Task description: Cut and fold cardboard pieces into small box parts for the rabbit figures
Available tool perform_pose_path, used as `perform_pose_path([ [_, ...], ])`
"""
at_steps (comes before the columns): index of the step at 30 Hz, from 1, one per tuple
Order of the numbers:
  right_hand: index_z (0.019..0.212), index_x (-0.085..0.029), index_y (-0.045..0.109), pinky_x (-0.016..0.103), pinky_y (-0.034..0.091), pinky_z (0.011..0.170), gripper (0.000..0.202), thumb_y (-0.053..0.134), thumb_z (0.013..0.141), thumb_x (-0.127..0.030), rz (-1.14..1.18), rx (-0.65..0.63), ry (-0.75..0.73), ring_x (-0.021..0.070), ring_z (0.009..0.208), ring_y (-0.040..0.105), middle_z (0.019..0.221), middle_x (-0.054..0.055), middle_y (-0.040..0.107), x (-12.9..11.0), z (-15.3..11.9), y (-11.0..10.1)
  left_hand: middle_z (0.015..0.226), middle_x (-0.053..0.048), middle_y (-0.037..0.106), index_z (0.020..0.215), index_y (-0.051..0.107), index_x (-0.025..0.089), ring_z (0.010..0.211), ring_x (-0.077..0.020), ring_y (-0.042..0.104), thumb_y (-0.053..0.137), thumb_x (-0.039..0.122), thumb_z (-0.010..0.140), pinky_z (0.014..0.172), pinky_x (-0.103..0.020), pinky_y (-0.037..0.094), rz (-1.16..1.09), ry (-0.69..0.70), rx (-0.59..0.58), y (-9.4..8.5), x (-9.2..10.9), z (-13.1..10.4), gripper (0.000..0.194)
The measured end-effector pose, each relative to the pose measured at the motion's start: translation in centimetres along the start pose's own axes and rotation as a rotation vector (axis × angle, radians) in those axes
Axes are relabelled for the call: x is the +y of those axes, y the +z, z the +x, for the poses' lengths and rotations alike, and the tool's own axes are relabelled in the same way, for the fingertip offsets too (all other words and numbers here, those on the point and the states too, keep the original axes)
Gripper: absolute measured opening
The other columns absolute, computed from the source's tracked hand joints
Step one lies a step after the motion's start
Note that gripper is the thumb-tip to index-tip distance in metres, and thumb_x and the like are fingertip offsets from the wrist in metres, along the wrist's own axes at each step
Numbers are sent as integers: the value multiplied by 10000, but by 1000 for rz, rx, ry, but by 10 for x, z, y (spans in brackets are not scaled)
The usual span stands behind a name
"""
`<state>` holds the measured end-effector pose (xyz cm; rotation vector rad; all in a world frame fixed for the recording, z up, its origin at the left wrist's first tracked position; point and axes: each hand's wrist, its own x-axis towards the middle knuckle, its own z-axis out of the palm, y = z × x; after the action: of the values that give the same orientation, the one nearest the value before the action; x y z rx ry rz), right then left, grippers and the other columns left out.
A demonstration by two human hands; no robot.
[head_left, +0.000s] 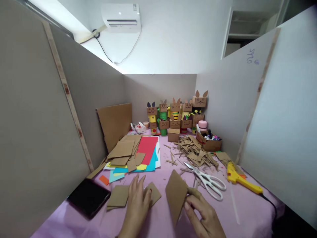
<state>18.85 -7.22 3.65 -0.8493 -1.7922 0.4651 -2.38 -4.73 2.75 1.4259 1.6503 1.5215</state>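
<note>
Right hand [201, 211] pinches upright cardboard panel [176, 195] at its edge, near front of pink table [247, 211]. Left hand [137, 201] lies flat, fingers spread, unclenched, pressing cardboard square [154, 193]; second square [119, 196] just beside, black tablet [88, 197] farther left. White scissors [208, 180] and yellow glue gun [239, 178] to right. Beyond: coloured paper stack [146, 153], cardboard scraps [195, 150], row of box figures [175, 114] against back wall.

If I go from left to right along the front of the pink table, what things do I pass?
Black tablet → left hand lying flat on cardboard squares → cardboard piece pinched by the right hand → white scissors → yellow glue gun.
</note>
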Motion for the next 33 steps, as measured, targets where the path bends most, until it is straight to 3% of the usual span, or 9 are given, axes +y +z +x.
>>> perform_pose_path([
  [2, 870, -218, 615, 246, 496, 757, 207, 410, 887, -194, -163, 0, -103, 194, 913, 614, 1015, 95, 632, 0, -2, 1, 1385, -194, 401, 1190, 506, 110, 1322, -297, 269, 590, 438, 691, 1100, -434, 122, -44, -25, -63, 6, 16, -14, 603],
  [5, 896, -210, 632, 290, 520, 718, 226, 423, 862, -131, -460, 14, -288, 227, 864, 646, 993, 113, 684, -1, -4, 3, 1393, -189, 420, 1293, 401, 153, 1293, -301, 359, 594, 541, 698, 996, -433, 335, -422, -328, -316, 17, 39, -37, 736],
  [7, 923, -206, 643, 291, 524, 667, 254, 423, 855, -96, -592, 26, -434, 230, 803, 663, 915, 109, 714, -1, -6, 5, 1336, -148, 497, 1269, 431, 220, 1235, -320, 438, 578, 589, 698, 846, -430, 444, -599, -536, -474, 23, 47, -49, 696],
  [10, 930, -204, 646, 251, 516, 594, 262, 420, 860, -89, -567, 16, -511, 196, 700, 660, 799, 88, 716, 2, -10, 9, 1104, -114, 658, 1096, 560, 186, 1032, -285, 600, 658, 514, 680, 712, -323, 481, -738, -614, -564, 25, 50, -57, 539],
  [15, 853, -221, 623, 224, 509, 592, 169, 477, 853, -136, -332, -91, -334, 168, 685, 624, 778, 52, 680, 10, -19, 10, 994, -84, 706, 1028, 618, 168, 808, -185, 666, 685, 425, 710, 556, -206, 476, -780, -590, -521, 21, 47, -63, 414],
  [21, 739, -205, 577, 215, 472, 640, 154, 478, 856, -203, -101, -313, -83, 160, 722, 604, 723, 31, 620, 4, -21, 3, 952, -58, 726, 1006, 666, 176, 731, -135, 671, 714, 426, 684, 588, -175, 484, -786, -606, -630, 18, 46, -70, 411],
  [26, 727, -205, 515, 230, 427, 617, 180, 432, 870, -277, 25, -303, 88, 158, 685, 552, 720, 16, 552, -2, -23, 2, 991, -62, 721, 1018, 668, 191, 827, -176, 660, 716, 457, 666, 613, -209, 486, -743, -579, -654, 15, 44, -71, 444],
  [33, 713, -206, 474, 239, 400, 605, 198, 413, 874, -303, 92, -238, 203, 160, 657, 506, 703, -2, 492, 0, -28, 9, 1057, -66, 705, 1047, 652, 206, 989, -237, 622, 718, 464, 659, 686, -255, 479, -705, -575, -644, 14, 36, -74, 470],
])
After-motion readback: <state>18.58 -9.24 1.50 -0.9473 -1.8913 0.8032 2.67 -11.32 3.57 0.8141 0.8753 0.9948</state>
